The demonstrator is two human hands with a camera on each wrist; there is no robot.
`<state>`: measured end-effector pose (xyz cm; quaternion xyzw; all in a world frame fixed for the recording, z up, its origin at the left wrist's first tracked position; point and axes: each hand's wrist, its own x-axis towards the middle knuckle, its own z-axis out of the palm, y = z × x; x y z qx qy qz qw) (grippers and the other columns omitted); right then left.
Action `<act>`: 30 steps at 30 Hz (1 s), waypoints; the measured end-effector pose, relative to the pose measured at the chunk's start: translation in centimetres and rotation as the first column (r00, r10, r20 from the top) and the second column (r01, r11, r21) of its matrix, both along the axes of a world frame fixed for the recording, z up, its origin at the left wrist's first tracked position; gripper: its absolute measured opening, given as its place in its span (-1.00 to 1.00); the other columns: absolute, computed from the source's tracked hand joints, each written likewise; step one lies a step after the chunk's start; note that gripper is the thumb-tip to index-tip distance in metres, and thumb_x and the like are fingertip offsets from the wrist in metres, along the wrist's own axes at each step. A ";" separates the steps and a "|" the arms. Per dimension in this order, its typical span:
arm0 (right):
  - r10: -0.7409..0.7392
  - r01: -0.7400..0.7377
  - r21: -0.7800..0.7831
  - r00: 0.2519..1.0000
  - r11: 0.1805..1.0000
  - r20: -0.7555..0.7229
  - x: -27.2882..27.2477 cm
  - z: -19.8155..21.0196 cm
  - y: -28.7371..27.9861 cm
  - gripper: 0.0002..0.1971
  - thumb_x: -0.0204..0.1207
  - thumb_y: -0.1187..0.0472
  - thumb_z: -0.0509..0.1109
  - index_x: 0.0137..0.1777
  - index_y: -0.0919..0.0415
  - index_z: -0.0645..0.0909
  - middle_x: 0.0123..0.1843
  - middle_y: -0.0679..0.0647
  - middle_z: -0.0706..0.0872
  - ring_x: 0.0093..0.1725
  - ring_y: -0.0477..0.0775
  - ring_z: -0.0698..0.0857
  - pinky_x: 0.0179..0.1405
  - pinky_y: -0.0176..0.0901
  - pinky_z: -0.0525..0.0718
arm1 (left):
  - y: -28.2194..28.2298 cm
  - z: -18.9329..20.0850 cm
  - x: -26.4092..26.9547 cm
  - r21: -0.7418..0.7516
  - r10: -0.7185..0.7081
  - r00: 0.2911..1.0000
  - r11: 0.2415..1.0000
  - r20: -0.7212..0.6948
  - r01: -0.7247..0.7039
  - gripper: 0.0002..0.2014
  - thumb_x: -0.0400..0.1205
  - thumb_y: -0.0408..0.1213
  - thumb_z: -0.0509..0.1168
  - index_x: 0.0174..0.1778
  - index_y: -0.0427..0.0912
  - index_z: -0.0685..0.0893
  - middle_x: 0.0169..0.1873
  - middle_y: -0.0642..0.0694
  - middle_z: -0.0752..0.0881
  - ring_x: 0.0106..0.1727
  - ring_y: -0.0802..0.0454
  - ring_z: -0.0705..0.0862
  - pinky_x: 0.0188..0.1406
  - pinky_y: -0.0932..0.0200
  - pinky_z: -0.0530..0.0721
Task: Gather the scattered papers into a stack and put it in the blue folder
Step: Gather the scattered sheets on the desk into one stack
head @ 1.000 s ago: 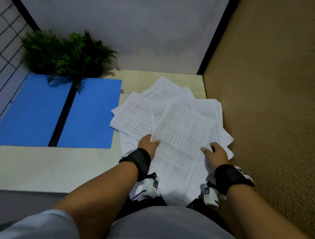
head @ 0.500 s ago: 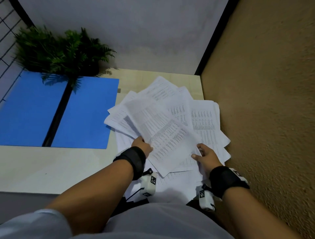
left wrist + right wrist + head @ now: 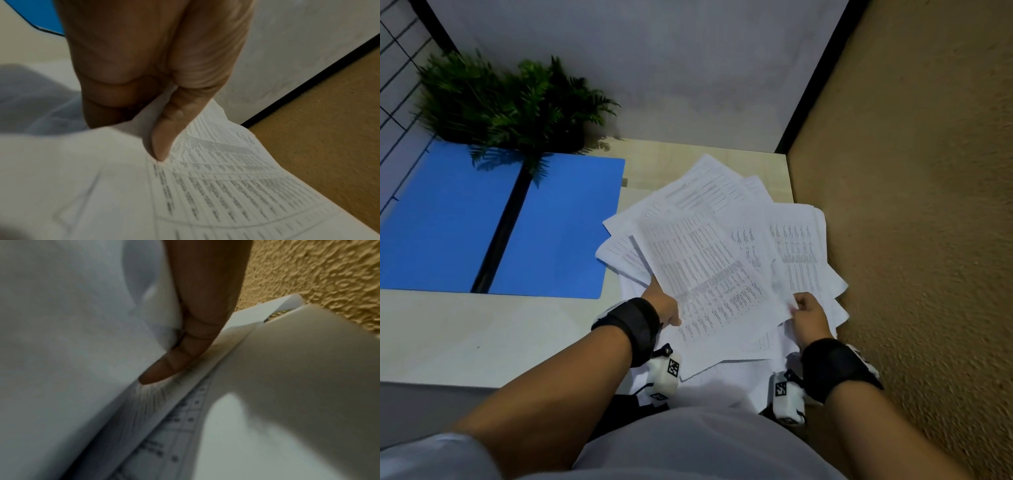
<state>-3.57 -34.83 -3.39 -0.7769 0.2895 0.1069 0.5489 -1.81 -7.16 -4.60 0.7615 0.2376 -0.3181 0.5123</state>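
My left hand (image 3: 662,305) pinches the top printed sheet (image 3: 709,274) at its near-left edge; my right hand (image 3: 806,317) pinches its right edge; the fanned papers (image 3: 796,246) lie beside the open blue folder (image 3: 565,226); light, limp, slippery, so best gripped at the edges.

Dim, bluish indoor light, soft shadows, wide-angle bending at edges, heavy close-range blur in both wrist views.
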 end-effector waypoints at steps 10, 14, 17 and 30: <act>0.237 -0.220 0.108 0.955 0.969 -0.180 0.3 0.0 1.8 -0.82 0.72 0.13 0.22 0.01 0.20 0.58 0.15 0.21 0.66 0.16 0.18 0.64 0.39 0.07 0.54 | 1.6 0.0 -0.6 0.111 0.039 0.994 0.993 -0.099 -0.028 -0.38 0.37 -0.74 0.33 0.39 -0.40 0.55 0.31 -0.42 0.65 0.28 -0.34 0.66 0.03 0.02 0.73; 0.074 -0.041 0.135 0.965 0.990 -0.250 1.7 -1.6 2.0 0.02 0.34 -0.58 0.17 0.68 0.07 0.24 0.66 0.02 0.37 0.64 0.16 0.38 0.69 0.19 0.25 | 1.6 0.8 -0.9 0.167 -0.038 0.989 0.984 -0.142 0.061 -0.73 0.38 -0.68 0.35 -0.01 -0.47 0.66 0.06 -0.36 0.73 0.09 -0.22 0.70 -0.10 0.12 0.70; 0.014 0.019 0.165 0.980 0.986 -0.199 3.7 -2.3 1.0 0.12 0.25 -0.65 0.21 0.72 0.00 0.13 0.71 0.00 0.30 0.67 0.17 0.34 0.69 0.21 0.22 | 2.4 1.2 -0.9 0.090 0.022 0.995 0.996 -0.098 -0.013 -0.81 0.37 -0.69 0.29 -0.15 -0.41 0.61 -0.24 -0.26 0.64 -0.21 -0.16 0.64 -0.44 0.26 0.56; -0.027 0.046 0.288 0.997 0.956 -0.070 4.5 -0.2 4.4 -0.66 0.54 0.50 0.43 0.31 0.39 0.64 0.27 0.37 0.69 0.17 0.27 0.71 0.25 -0.07 0.68 | 6.0 -0.1 -3.1 -0.051 0.615 0.778 0.780 -0.124 -0.624 -0.51 0.55 -0.58 0.17 0.45 -0.46 0.42 0.30 -0.37 0.54 0.21 -0.32 0.57 0.13 0.00 0.43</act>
